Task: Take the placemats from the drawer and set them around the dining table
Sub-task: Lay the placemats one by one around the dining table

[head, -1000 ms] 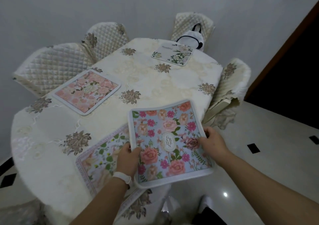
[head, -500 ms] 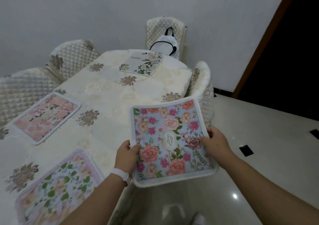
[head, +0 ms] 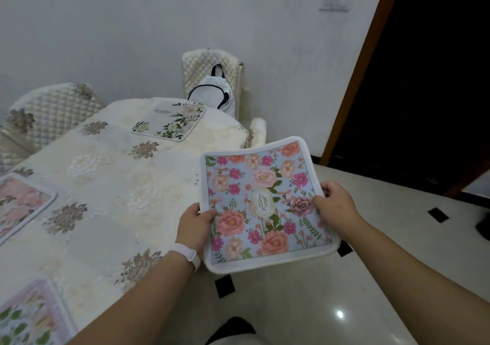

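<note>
Head view: the left hand [head: 195, 225] pinches the left edge of the blue floral placemat [head: 265, 201], thumb on top and fingers curled under, and the right hand [head: 335, 207] grips the right edge the same way, so the mat hangs slightly bowed between them at the centre right of the frame. That two-handed hold is the same as a second ago. What has changed is what lies beneath it. A second ago the mat hovered over the near edge of the dining table [head: 119, 185], partly covering the leaf-green placemat [head: 26, 318]; now it hangs over the glossy floor [head: 318, 305] just right of the table's edge, and the leaf-green mat has slid to the lower left corner. The pink placemat [head: 18, 204] has likewise drifted to the left edge of the frame, while the white-and-green placemat [head: 169, 120] sits upper centre, before the quilted chair [head: 209, 63] carrying a white bag [head: 214, 93].

The whole table has swung leftward in view, which suggests the person is walking round its right side (the white wristband [head: 185, 256] shows on the left wrist). Three mats look laid already, so this appears to be a later one, probably bound for the bare stretch of cloth by the padded chair [head: 258, 130] showing just above the held mat. It is not yet set down.
</note>
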Motion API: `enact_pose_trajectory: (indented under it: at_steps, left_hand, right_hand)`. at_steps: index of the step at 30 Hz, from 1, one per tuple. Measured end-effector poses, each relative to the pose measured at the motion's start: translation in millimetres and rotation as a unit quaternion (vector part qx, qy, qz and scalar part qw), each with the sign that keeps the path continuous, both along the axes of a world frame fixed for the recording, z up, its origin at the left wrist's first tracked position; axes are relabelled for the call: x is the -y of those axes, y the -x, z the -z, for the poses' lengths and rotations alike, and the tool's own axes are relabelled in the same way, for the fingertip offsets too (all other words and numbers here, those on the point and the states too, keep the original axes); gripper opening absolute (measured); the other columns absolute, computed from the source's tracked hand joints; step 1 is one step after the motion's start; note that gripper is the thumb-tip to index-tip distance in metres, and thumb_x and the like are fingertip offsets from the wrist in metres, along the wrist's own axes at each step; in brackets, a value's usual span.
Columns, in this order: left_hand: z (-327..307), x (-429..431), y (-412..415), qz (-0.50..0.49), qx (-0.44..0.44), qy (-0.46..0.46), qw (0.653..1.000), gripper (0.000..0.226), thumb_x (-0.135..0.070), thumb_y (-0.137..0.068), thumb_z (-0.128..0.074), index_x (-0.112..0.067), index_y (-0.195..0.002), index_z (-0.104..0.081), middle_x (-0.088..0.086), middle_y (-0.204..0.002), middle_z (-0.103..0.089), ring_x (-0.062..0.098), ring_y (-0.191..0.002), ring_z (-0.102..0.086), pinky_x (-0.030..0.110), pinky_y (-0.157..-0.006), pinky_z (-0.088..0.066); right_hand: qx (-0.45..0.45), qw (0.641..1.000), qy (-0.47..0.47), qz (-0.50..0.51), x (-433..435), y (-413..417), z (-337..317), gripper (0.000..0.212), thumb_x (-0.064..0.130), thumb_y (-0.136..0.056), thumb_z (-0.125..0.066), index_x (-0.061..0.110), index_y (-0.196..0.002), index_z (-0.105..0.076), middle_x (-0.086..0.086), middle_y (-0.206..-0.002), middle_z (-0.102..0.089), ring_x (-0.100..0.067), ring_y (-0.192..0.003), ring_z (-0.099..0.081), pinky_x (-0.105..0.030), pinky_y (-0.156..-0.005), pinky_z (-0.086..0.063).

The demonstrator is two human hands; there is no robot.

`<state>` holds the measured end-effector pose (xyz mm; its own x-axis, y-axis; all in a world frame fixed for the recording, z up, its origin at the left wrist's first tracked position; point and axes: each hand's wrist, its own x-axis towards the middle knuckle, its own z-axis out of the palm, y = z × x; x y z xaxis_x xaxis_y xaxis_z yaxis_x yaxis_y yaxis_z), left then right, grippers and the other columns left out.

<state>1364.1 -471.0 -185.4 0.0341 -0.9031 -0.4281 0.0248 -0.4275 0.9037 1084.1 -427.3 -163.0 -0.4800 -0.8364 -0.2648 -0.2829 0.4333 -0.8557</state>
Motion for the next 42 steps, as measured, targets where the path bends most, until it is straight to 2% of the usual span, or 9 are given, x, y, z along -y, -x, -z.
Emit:
enact_pose_trajectory:
  at_steps: [6,9,11,17,24,32,36,39,42]
  left_hand:
    - [15,54,12,-0.004,0.055,0.029,0.998,0.012,-0.015,-0.091,-0.062,-0.013,-0.102,-0.067,0.01,-0.092,-0.075,0.028,-0.077,-0.074,0.047,-0.073,-0.06]
    - [20,91,17,-0.007,0.078,0.047,0.996,0.013,-0.016,-0.09,-0.063,-0.015,-0.103,-0.067,0.007,-0.093,-0.074,0.024,-0.077,-0.073,0.042,-0.07,-0.061]
    - [24,118,16,-0.014,0.064,0.047,0.997,0.013,-0.014,-0.091,-0.062,-0.014,-0.103,-0.067,0.006,-0.091,-0.074,0.024,-0.076,-0.073,0.039,-0.067,-0.06]
    - [45,199,-2,-0.057,0.025,0.011,0.998,0.012,-0.017,-0.087,-0.064,-0.017,-0.098,-0.07,0.008,-0.092,-0.075,0.03,-0.081,-0.073,0.052,-0.076,-0.059]
    - [54,257,-37,-0.15,-0.019,-0.014,0.988,0.01,-0.014,-0.091,-0.062,-0.012,-0.098,-0.069,0.012,-0.089,-0.075,0.033,-0.079,-0.073,0.053,-0.073,-0.059]
    - [56,268,-74,-0.232,0.002,-0.01,0.973,0.008,-0.014,-0.092,-0.061,-0.013,-0.095,-0.068,0.01,-0.09,-0.075,0.03,-0.078,-0.073,0.049,-0.071,-0.06]
    - [71,259,-90,-0.284,0.01,-0.031,0.958,0.011,-0.016,-0.092,-0.061,-0.015,-0.1,-0.068,0.011,-0.094,-0.074,0.031,-0.08,-0.073,0.051,-0.073,-0.06]
    - [84,255,-100,-0.315,0.016,-0.048,0.948,0.011,-0.016,-0.093,-0.06,-0.015,-0.101,-0.068,0.011,-0.093,-0.075,0.031,-0.079,-0.073,0.052,-0.073,-0.06]
    - [96,255,-105,-0.35,0.016,-0.059,0.935,0.012,-0.016,-0.094,-0.06,-0.015,-0.104,-0.067,0.01,-0.096,-0.074,0.031,-0.083,-0.073,0.051,-0.075,-0.059]
  right_hand:
    - [0.003,1.0,-0.008,-0.001,46,12,-2,0.007,0.014,-0.095,-0.056,0.018,-0.101,-0.056,-0.001,-0.092,-0.067,-0.013,-0.065,-0.072,-0.028,-0.047,-0.055]
    - [0.003,1.0,-0.005,0.002,83,16,4,0.009,0.013,-0.095,-0.057,0.018,-0.102,-0.057,-0.002,-0.093,-0.069,-0.013,-0.066,-0.073,-0.033,-0.053,-0.06]
    - [0.01,1.0,-0.004,-0.003,111,14,8,0.011,0.013,-0.094,-0.058,0.018,-0.104,-0.058,-0.002,-0.094,-0.07,-0.014,-0.068,-0.074,-0.038,-0.059,-0.062]
    - [-0.01,0.999,-0.018,-0.043,211,5,1,0.012,0.015,-0.093,-0.061,0.021,-0.102,-0.059,-0.001,-0.095,-0.07,-0.013,-0.069,-0.073,-0.042,-0.067,-0.063]
    - [-0.049,0.989,-0.02,-0.137,326,-37,-7,0.008,0.015,-0.093,-0.058,0.023,-0.095,-0.059,-0.001,-0.091,-0.071,-0.018,-0.07,-0.073,-0.044,-0.06,-0.062]
    - [-0.044,0.975,-0.026,-0.217,385,-82,7,0.01,0.01,-0.093,-0.056,0.02,-0.094,-0.057,-0.005,-0.093,-0.068,-0.023,-0.075,-0.071,-0.041,-0.053,-0.061]
    - [-0.063,0.959,-0.043,-0.273,412,-108,27,0.007,0.016,-0.09,-0.059,0.021,-0.095,-0.057,-0.004,-0.094,-0.067,-0.023,-0.078,-0.07,-0.047,-0.059,-0.062]
    - [-0.084,0.943,-0.049,-0.318,430,-128,42,0.006,0.017,-0.091,-0.058,0.018,-0.096,-0.056,-0.003,-0.092,-0.065,-0.021,-0.08,-0.067,-0.042,-0.061,-0.061]
    - [-0.084,0.925,-0.055,-0.366,451,-146,62,0.005,0.018,-0.093,-0.056,0.017,-0.098,-0.055,-0.001,-0.092,-0.063,-0.017,-0.077,-0.064,-0.034,-0.051,-0.057]
